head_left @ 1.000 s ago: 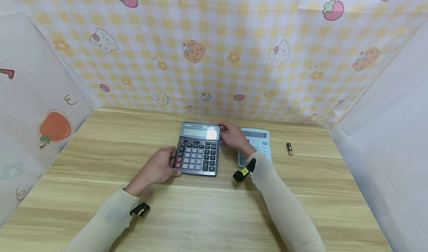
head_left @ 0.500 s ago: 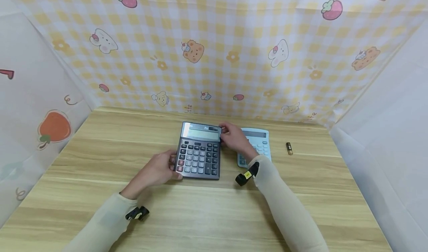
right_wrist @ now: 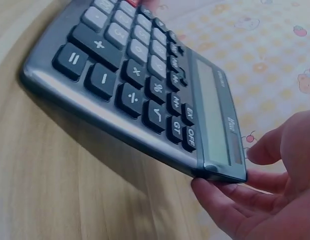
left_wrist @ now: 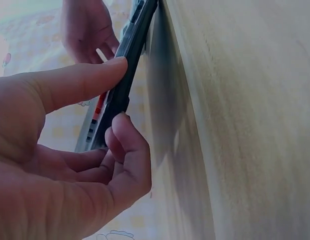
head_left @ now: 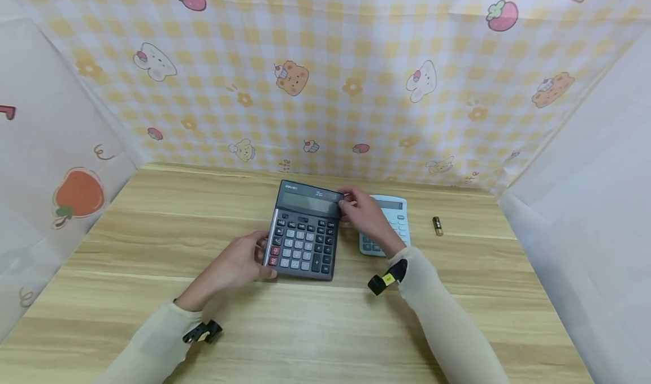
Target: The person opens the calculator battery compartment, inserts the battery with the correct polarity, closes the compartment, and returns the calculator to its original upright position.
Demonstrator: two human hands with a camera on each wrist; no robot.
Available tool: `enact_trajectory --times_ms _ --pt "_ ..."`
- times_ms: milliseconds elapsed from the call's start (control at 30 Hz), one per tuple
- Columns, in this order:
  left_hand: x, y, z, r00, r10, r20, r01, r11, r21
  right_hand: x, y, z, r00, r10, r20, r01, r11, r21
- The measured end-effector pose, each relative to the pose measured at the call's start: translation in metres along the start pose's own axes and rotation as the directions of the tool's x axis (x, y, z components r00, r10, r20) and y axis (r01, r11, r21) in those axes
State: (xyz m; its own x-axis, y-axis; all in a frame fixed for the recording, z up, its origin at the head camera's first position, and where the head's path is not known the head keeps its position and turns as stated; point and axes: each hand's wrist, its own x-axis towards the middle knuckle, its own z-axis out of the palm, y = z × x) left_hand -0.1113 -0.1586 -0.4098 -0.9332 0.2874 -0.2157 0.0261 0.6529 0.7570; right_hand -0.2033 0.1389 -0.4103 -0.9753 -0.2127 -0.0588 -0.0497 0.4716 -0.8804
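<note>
A dark grey desk calculator (head_left: 305, 242), with grey keys and two red ones, is held face up between both hands. My left hand (head_left: 239, 265) pinches its lower left edge; in the left wrist view the thumb (left_wrist: 90, 82) lies on the key side and curled fingers support the underside. At the upper right corner, beside the display, my right hand (head_left: 368, 217) grips with thumb and fingers. In the right wrist view, the calculator (right_wrist: 102, 117) is tilted, its near edge raised over the wood with a shadow below.
A light blue calculator (head_left: 399, 220) lies on the wooden table (head_left: 315, 333), partly hidden behind the right hand. To its right lies a small black and gold battery (head_left: 438, 226). A checked, cartoon-printed cloth (head_left: 325, 112) hangs along the table's back edge.
The dark calculator has come up off the table toward the camera and turned slightly clockwise. Both hands have kept hold of it, and glare has left its display.
</note>
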Motion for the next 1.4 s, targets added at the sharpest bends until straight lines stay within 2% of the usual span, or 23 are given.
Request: enact_trajectory --times_ms 133,233,367,533,733,867,1033,1233,1400 --pt "-0.002 0.001 0.0 0.999 0.036 -0.017 -0.036 0.999 -0.019 -0.008 0.0 -0.002 0.998 -0.023 -0.056 0.024 1.0 0.006" --pt "-0.003 0.002 -0.001 0.996 0.085 -0.029 -0.087 0.995 -0.049 -0.014 -0.002 -0.006 0.995 -0.042 -0.092 0.046 0.998 0.041" --pt "-0.006 0.004 -0.004 0.986 0.158 -0.058 -0.162 0.984 -0.068 -0.023 -0.007 -0.013 0.991 -0.067 -0.115 0.077 0.993 0.087" --pt "-0.009 0.006 -0.004 0.97 0.227 -0.083 -0.231 0.972 -0.037 -0.034 -0.011 -0.022 0.99 -0.082 -0.119 0.093 0.991 0.094" --pt "-0.011 0.01 -0.001 0.945 0.32 -0.073 -0.318 0.948 0.027 -0.048 -0.013 -0.031 0.983 -0.111 -0.146 0.11 0.994 -0.011" --pt "-0.014 0.015 0.002 0.935 0.35 -0.049 -0.349 0.937 0.027 -0.059 -0.013 -0.038 0.977 -0.145 -0.159 0.128 0.986 -0.108" --pt "-0.017 0.022 0.005 0.908 0.417 -0.028 -0.417 0.909 0.026 -0.072 -0.013 -0.049 0.973 -0.165 -0.163 0.132 0.972 -0.193" --pt "-0.019 0.027 0.012 0.862 0.506 -0.015 -0.505 0.862 0.048 -0.086 -0.012 -0.061 0.977 -0.15 -0.154 0.123 0.977 -0.173" --pt "-0.023 0.032 0.019 0.834 0.552 -0.007 -0.55 0.831 0.076 -0.098 -0.008 -0.067 0.981 -0.12 -0.151 0.096 0.983 -0.153"
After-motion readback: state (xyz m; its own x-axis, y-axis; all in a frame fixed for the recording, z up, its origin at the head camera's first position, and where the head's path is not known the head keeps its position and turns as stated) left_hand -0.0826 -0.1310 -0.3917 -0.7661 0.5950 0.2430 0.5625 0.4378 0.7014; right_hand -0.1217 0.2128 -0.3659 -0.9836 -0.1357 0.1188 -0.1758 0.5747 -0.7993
